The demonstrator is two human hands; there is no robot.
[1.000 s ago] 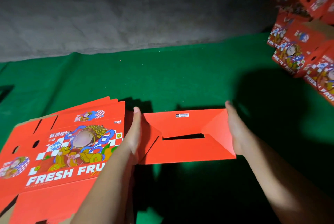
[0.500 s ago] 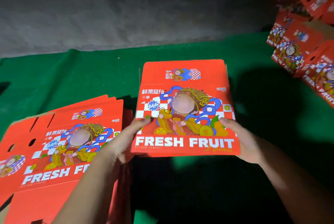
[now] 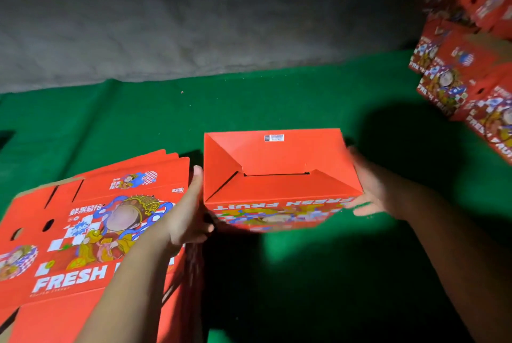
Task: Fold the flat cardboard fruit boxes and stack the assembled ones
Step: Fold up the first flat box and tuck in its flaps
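Box [image 3: 277, 173] now flipped bottom-up since before; both flat hands [image 3: 191, 215] press its sides.

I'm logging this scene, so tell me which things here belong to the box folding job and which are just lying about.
Job:
folded box, held between left hand and right hand
flat box stack
assembled box pile

Lying about:
green cloth
grey wall

Two bare forearms enter from five and seven o'clock — no sleeves, watch, rings or gloves visible. The left hand [image 3: 186, 220] and the right hand [image 3: 370, 190] are bare too — short, unpainted nails.
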